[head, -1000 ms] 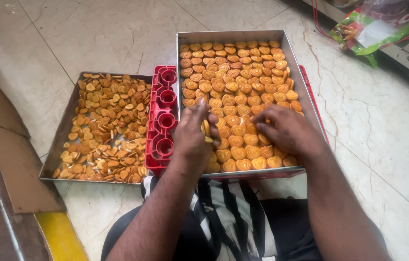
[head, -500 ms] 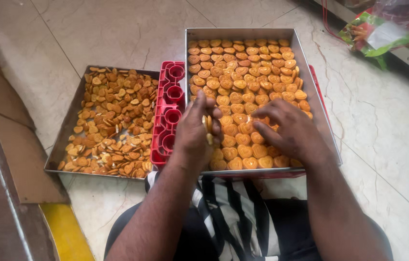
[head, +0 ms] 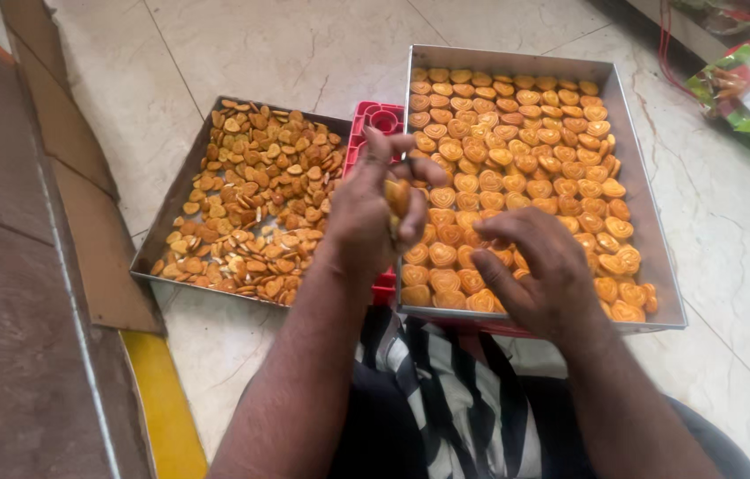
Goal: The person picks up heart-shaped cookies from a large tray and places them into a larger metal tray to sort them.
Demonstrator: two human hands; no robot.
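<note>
tiled floor (head: pixel 259 53); left hand (head: pixel 366 217) raised pinching biscuits (head: pixel 397 197); right hand (head: pixel 539 270) flat on tray (head: pixel 654 257).

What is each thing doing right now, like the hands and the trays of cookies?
Left hand: raised, fingers closed on a small stack of cookies.
Right hand: resting on cookies, fingers spread.
Right tray: cookies in neat rows.
Left tray: cookies in a loose pile.
Red holder: between trays, mostly hidden.

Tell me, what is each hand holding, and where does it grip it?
The left hand holds a small stack of biscuits, pinched by the edges between thumb and fingers. The right hand holds nothing clearly; it rests on biscuits in the right tray.
</note>
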